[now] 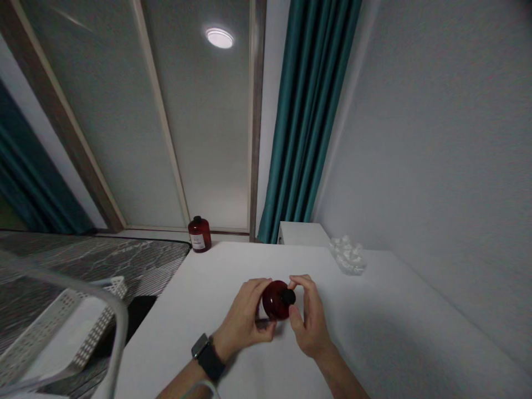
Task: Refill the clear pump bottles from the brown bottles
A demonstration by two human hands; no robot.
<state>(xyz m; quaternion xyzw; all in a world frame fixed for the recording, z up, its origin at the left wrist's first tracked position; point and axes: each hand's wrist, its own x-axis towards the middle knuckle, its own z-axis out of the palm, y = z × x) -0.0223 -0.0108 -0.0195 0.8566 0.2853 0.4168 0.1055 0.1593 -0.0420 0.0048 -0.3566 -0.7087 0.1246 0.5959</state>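
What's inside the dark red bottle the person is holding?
The dark red bottle shows a black cap; its dark wall, the left hand and the right hand hide anything inside.

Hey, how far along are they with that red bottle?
Looks done: one red bottle already stands capped past the far edge of the table. In hand: a second red bottle, cradled by the left hand, with the right hand pinching its black cap. Left: that cap is still on the bottle.
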